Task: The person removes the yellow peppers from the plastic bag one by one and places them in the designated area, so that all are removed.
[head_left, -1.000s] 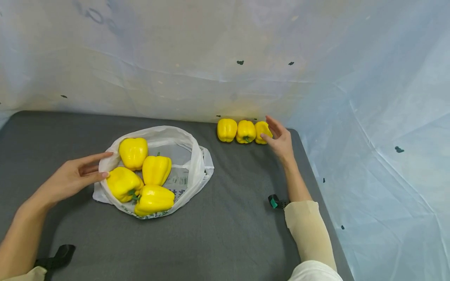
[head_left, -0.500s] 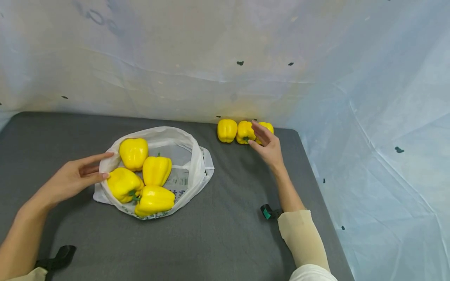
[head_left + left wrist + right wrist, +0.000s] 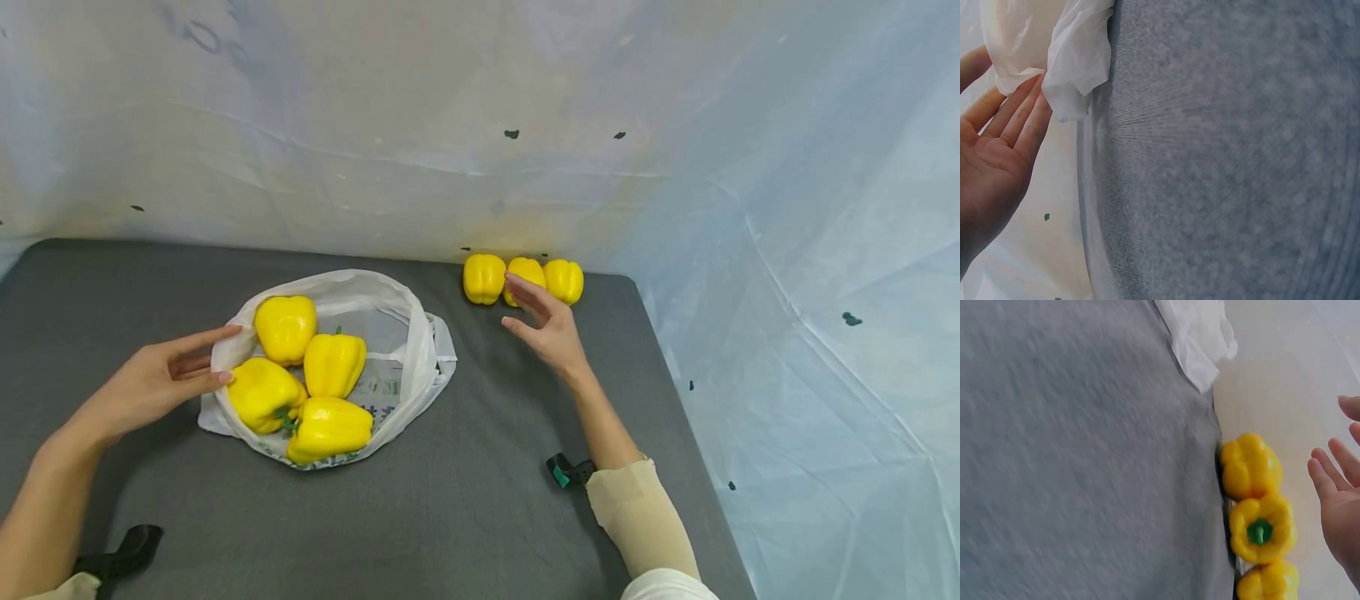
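A white plastic bag (image 3: 420, 350) lies on the table with its mouth spread wide. Inside it are several yellow bell peppers (image 3: 334, 364). My left hand (image 3: 150, 379) touches the bag's left rim with fairly straight fingers and thumb; in the left wrist view, its fingertips meet the bag's hanging edge (image 3: 1075, 81). My right hand (image 3: 553, 335) hovers with spread fingers, holding nothing, in front of three more yellow peppers in a row: a left one (image 3: 483, 278), a middle one (image 3: 1262, 528) with its green stem facing out, and a right one (image 3: 564, 281). In the head view it partly hides the middle pepper.
The dark grey table (image 3: 465, 500) ends at a pale plastic sheet (image 3: 360, 150) behind and another sheet (image 3: 840, 333) on the right. Both forearms wear black wrist mounts, the left one (image 3: 123, 552) near the table's front left.
My right hand has moved left and toward me, from the right pepper past the middle one, holding nothing. The row of peppers, the bag and my left hand look unchanged.
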`<state>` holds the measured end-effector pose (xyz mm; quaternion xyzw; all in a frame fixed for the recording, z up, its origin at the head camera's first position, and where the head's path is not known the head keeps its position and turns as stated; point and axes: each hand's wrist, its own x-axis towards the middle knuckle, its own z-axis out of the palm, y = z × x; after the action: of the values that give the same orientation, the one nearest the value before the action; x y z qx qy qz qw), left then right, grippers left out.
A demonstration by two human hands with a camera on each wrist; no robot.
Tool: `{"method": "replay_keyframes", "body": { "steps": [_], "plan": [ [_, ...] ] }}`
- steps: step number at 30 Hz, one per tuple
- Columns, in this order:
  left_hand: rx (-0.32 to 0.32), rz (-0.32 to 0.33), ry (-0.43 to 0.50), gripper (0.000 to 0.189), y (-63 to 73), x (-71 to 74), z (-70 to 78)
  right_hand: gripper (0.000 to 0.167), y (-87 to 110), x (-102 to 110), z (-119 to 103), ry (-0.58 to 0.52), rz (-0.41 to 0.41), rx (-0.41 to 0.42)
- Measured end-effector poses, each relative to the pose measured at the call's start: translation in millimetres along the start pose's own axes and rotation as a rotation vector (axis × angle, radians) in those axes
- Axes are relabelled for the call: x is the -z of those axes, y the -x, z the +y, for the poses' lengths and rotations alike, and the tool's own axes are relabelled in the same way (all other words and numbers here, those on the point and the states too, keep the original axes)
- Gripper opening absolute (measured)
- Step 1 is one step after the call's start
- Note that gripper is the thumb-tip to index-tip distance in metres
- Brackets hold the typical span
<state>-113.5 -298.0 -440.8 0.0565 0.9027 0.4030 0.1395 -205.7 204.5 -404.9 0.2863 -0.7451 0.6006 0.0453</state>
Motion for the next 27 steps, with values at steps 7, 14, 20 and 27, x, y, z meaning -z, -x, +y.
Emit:
{"method": "replay_keyframes", "body": {
  "steps": [7,14,20,27],
  "plan": [
    [-0.008,0.007,0.002,0.073,0.9,-0.1,0.0,0.059,1.3,-21.1,-5.3,-0.034,-0.08,0.051],
    [-0.015,0.013,0.001,0.072,0.8,0.2,0.2,0.059,0.5,-41.2,-12.2,-0.042,-0.129,0.061],
    [-0.007,0.015,0.0,0.072,1.2,1.3,1.1,0.058,-1.0,-56.5,-16.7,-0.044,-0.172,0.096],
    [-0.029,0.012,0.0,0.071,2.5,0.7,-0.4,0.055,-2.6,-71.9,-22.2,-0.075,-0.219,0.12]
  ]
}}
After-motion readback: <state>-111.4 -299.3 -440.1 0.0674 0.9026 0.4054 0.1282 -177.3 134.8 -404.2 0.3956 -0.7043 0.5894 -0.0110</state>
